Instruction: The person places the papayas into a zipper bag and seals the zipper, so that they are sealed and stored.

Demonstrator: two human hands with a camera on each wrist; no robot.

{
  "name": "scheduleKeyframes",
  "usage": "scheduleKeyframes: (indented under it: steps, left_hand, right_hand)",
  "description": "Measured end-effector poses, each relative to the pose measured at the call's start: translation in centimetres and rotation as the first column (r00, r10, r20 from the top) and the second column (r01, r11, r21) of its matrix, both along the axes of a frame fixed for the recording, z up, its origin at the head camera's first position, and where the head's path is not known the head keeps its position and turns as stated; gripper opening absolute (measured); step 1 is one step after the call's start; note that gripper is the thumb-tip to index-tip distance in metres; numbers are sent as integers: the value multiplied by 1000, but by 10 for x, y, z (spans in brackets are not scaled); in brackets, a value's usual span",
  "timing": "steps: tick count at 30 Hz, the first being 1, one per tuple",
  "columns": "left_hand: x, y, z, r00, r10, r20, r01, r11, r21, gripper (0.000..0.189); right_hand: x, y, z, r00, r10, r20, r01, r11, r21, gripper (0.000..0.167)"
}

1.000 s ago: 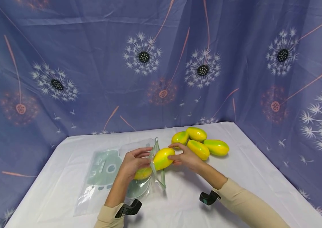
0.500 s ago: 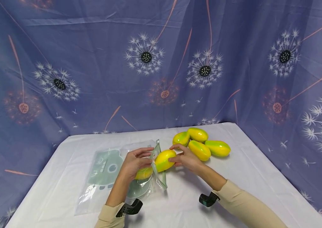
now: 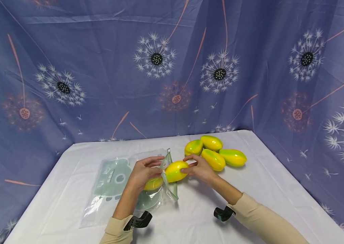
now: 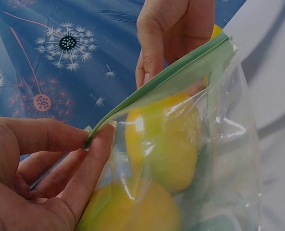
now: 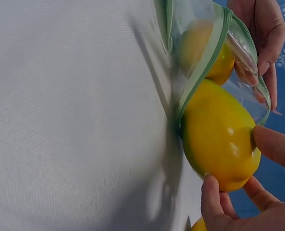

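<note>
My left hand [image 3: 143, 174] pinches the green zip edge of a clear plastic zip bag [image 4: 229, 120] between thumb and fingers, and the bag's mouth gapes to the right. Inside the bag lies one yellow-green mango [image 3: 153, 184], seen through the plastic beside the left hand. A second mango [image 3: 175, 171] sits partway through the mouth, its near end under the plastic. My right hand [image 3: 200, 169] grips the outer end of that second mango; in the right wrist view the thumb [image 5: 277, 144] and fingertips press on its sides.
Several more mangoes [image 3: 213, 160] lie grouped at the back right of the white-covered table [image 3: 196, 217], just beyond the right hand. The flat part of the bag, with a green printed figure [image 3: 112, 178], spreads to the left. A blue dandelion-print curtain [image 3: 99, 67] hangs behind.
</note>
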State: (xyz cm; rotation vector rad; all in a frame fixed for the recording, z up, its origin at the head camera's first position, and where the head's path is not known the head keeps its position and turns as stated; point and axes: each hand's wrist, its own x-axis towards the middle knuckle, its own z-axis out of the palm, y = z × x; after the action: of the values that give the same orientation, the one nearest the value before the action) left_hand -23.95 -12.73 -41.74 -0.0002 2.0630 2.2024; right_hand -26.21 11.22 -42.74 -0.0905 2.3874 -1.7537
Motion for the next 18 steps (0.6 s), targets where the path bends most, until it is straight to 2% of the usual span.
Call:
scheduleKeyframes:
  steps: [11, 18]
  left_hand:
    - [1, 2, 3, 1000, 2, -7, -3, 1000, -25, 46]
    - [2, 2, 4, 1000, -10, -11, 10, 1000, -24, 46]
  right_hand:
    - [4, -5, -2, 1000, 12, 16, -12, 1000, 1, 43]
    - [7, -10, -5, 998, 66, 20, -66, 998, -3, 46]
